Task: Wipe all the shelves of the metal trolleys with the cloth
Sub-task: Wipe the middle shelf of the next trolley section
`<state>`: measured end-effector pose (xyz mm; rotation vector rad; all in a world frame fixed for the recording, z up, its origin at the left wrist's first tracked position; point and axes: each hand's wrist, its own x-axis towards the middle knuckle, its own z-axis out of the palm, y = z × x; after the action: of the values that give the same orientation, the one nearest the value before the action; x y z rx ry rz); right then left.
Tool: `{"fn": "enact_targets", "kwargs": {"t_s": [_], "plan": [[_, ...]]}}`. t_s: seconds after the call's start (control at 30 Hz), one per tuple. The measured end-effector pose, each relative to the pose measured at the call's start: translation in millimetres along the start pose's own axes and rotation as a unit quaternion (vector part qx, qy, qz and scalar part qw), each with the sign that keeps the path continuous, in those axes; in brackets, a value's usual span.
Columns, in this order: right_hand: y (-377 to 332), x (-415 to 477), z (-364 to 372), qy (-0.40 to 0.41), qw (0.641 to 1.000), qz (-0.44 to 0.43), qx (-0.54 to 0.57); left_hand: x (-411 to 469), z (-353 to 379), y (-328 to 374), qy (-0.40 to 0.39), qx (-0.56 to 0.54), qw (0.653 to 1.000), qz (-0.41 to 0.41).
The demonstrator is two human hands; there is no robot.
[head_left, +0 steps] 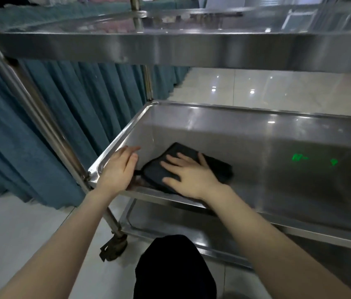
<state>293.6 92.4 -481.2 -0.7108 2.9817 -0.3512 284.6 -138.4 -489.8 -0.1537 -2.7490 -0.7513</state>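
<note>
A steel trolley fills the head view. On its middle shelf (267, 147) lies a dark folded cloth (215, 167), near the front left corner. My right hand (189, 173) lies flat on the cloth with fingers spread, pressing it onto the shelf. My left hand (119, 169) rests on the shelf's left rim beside the cloth, fingers loosely extended, holding nothing. The top shelf (170, 44) hangs overhead and the bottom shelf (170, 225) shows below.
The trolley's front left post (40, 117) runs down to a caster wheel (113, 248). A teal curtain (51, 117) hangs at the left. Glossy floor tiles (256, 87) lie beyond. My dark-clothed knee (174, 268) is in front of the bottom shelf.
</note>
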Motion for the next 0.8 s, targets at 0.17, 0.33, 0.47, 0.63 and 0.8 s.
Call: {"fn": "enact_targets", "kwargs": {"t_s": [0.17,0.33,0.47,0.63,0.8], "plan": [[-21.4,-21.1,3.5,-0.007,0.999,-0.042,0.017,-13.7,-1.1,19.1,0.001,0.019,0.998,0.057],[72.5,-124.1,-12.9,0.047,0.997,0.059,0.014,-22.1,31.8,83.6,-0.05,0.03,0.991,0.124],[166.9,-230.6,-35.2,0.057,0.968,0.244,0.002,-21.2,70.6,153.3,-0.096,-0.008,0.976,0.193],[208.4,-261.1,-48.9,0.031,0.925,0.377,-0.02,-34.7,92.3,191.1,-0.112,-0.009,0.967,0.23],[135.1,-177.1,-24.8,0.05,0.97,0.235,-0.047,-33.7,87.9,190.5,-0.084,-0.049,0.988,0.118]]}}
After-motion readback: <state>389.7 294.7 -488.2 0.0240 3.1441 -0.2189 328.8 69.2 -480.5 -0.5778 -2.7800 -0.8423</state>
